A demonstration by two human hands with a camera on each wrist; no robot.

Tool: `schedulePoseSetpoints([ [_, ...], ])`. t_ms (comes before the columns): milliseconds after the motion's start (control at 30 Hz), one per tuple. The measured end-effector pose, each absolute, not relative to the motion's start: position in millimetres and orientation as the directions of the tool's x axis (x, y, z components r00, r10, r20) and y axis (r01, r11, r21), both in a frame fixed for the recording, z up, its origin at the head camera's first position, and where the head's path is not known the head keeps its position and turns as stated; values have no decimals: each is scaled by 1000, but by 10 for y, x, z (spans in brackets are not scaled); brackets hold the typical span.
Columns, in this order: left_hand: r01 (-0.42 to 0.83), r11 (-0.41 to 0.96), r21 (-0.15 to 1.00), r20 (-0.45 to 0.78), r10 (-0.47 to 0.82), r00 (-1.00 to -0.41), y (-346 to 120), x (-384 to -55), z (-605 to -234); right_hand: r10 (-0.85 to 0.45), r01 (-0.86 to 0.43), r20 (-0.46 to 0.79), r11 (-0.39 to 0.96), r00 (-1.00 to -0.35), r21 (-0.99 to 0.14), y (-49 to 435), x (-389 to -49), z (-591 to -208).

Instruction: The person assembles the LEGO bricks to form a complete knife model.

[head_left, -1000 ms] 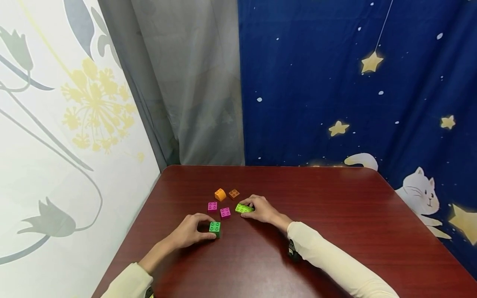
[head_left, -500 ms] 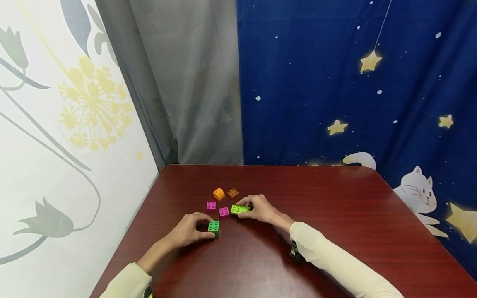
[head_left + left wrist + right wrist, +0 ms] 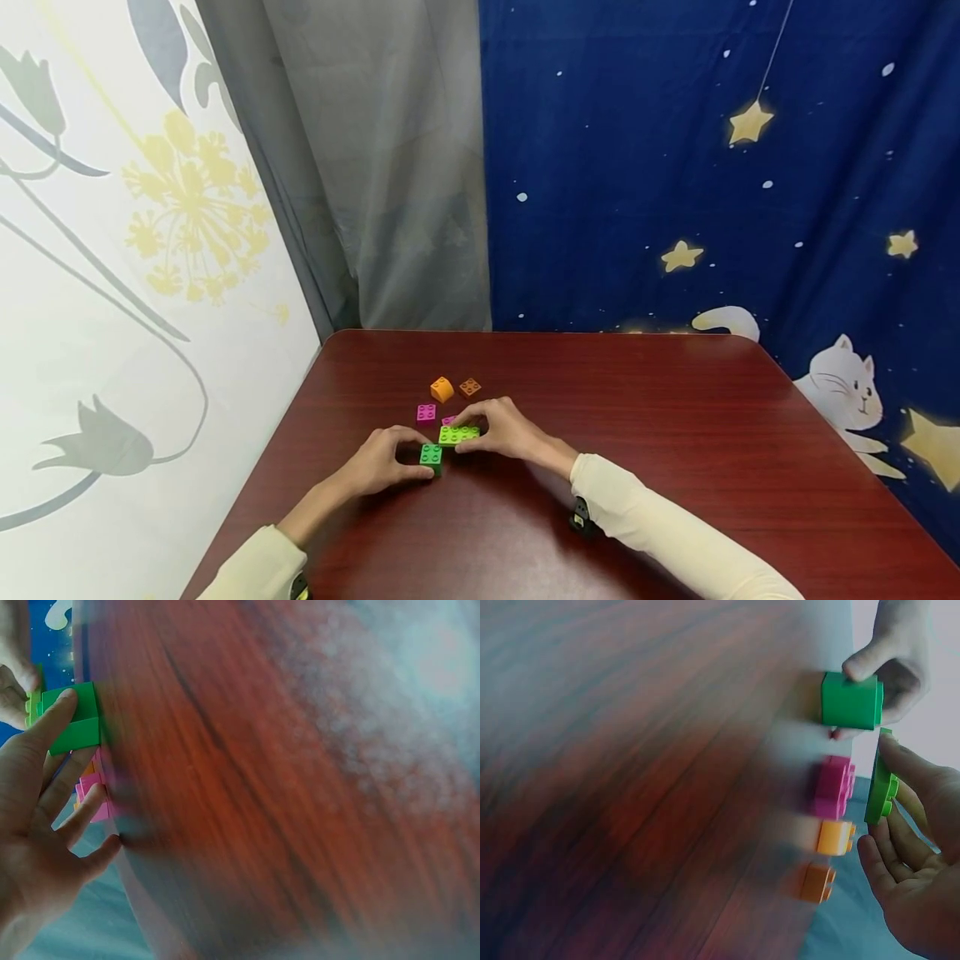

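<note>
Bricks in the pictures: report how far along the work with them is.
Done: the lime brick is off the table, as the right wrist view shows. In hand: the right hand holds it close to the green brick, which the left hand grips; neither is seated on the other. Left, probably: joining those two, then perhaps the pink bricks, orange brick and brown brick, which no hand holds.
</note>
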State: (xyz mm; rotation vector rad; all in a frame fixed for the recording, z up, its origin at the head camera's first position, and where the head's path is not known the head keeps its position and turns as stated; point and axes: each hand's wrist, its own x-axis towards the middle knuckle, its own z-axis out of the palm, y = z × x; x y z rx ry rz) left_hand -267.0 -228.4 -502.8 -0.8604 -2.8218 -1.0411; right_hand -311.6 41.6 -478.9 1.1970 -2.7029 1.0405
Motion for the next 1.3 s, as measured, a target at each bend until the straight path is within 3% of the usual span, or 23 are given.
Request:
schedulePoseSetpoints([
  [833,492,680,543,183,476,-860,-2240,-2681,-4999,-715,-754,333,410,-615,-513,164,-2964,-4821],
  [1300,510,665,545,179,501,-846,-2258,-2681,-4969,-706,-752,349,397,-616,-526,43,-2943,-4835],
])
